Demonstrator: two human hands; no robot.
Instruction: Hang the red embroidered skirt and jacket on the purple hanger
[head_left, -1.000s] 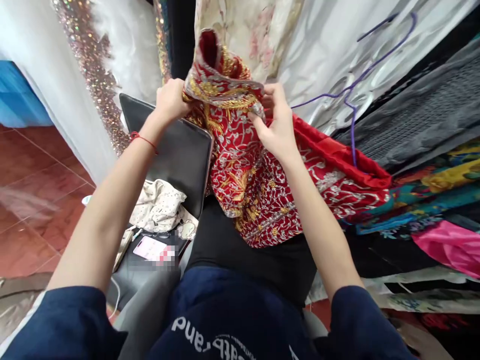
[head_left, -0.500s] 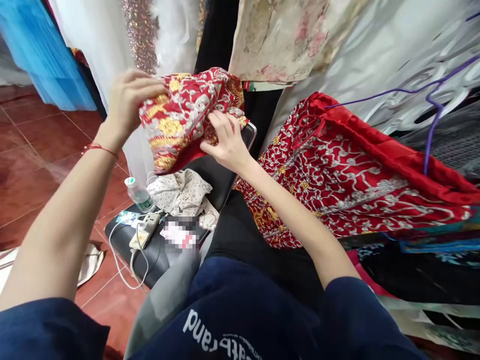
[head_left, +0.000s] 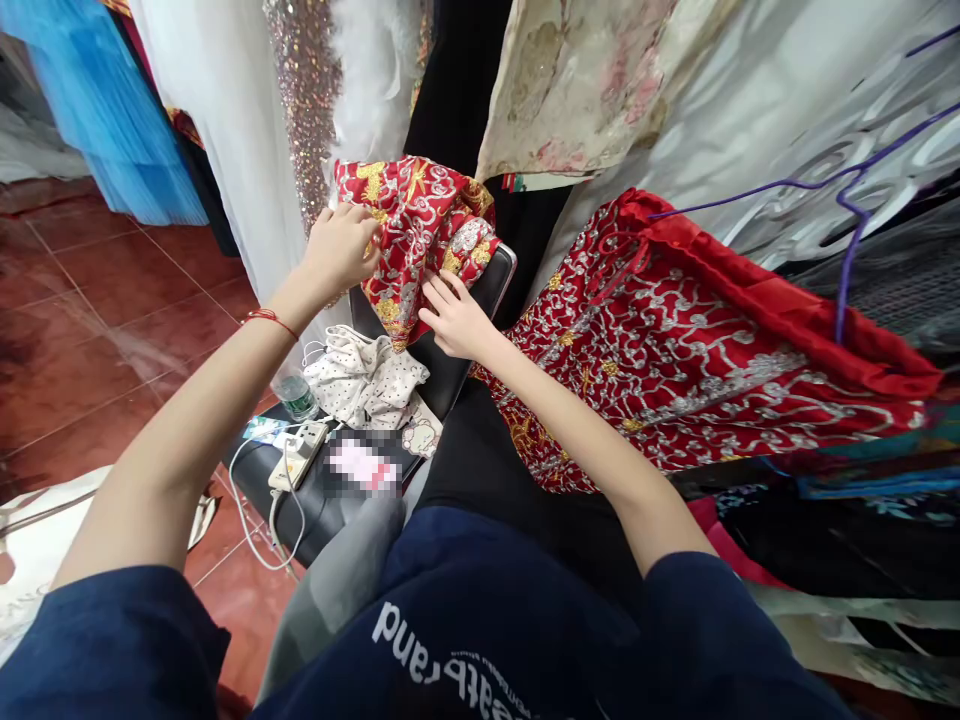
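Observation:
A red garment [head_left: 420, 215] with silver and gold embroidery lies bunched on the far end of a black padded bench [head_left: 442, 370]. My left hand [head_left: 341, 250] is at its left side, with the fingers curled over the cloth. Against the garment's lower right part rests my right hand [head_left: 457, 318], its fingers stretched out and slightly apart. To the right, a matching red embroidered skirt [head_left: 675, 330] with a satin waistband hangs from a purple hanger [head_left: 851, 240]. The underside of the bunched garment is hidden.
On the bench's near part are a white dotted cloth [head_left: 367, 375], a clear bottle [head_left: 298, 398], a power strip [head_left: 300, 455] with white cables, and a blurred-out flat item [head_left: 364, 465]. Hanging clothes, including a floral cream piece [head_left: 570, 90], surround the bench. A white bag [head_left: 45, 550] lies on the floor.
The bunched garment has come down onto the bench end. My left hand has moved right and lower with it. My right hand's pinch has loosened, and its fingers have straightened on the cloth.

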